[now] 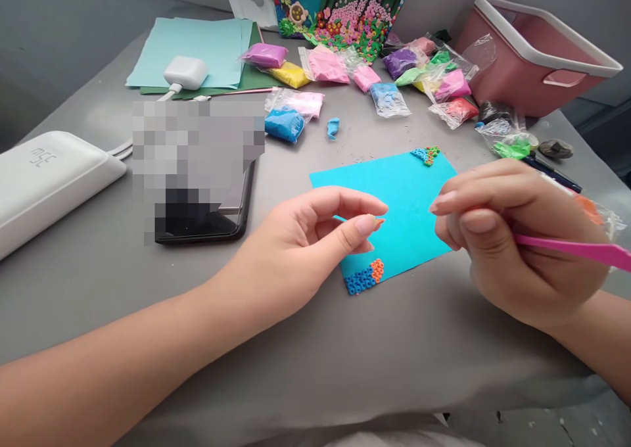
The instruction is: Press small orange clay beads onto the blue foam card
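Right hand [513, 250] has its grip closed around a thin pink plastic tool [572, 247], smooth and flat, the handle sticking out to the right past the wrist. The working tip is hidden behind the fingers, so I can't tell its shape. Left hand [305, 250] is pinching thumb against forefinger over the card's near edge; whatever's in the pinch, if anything, is too small to make out.

Both hands hover over a turquoise card [394, 204], matte and rectangular, lying slightly skewed on the grey surface [296, 355]. Its near corner carries a bumpy cluster of tiny ring-shaped pieces, blue and orange [365, 277]. The far corner has a smaller triangle patch [426, 154] of the same.

Behind the card: a scatter of crinkly clear bags of soft clay [374, 72] in pink, purple, yellow, blue and green. A glossy pink bin [522, 66] with white rim sits at the right, a black phone [207, 217] and a smooth white box [44, 184] at the left.
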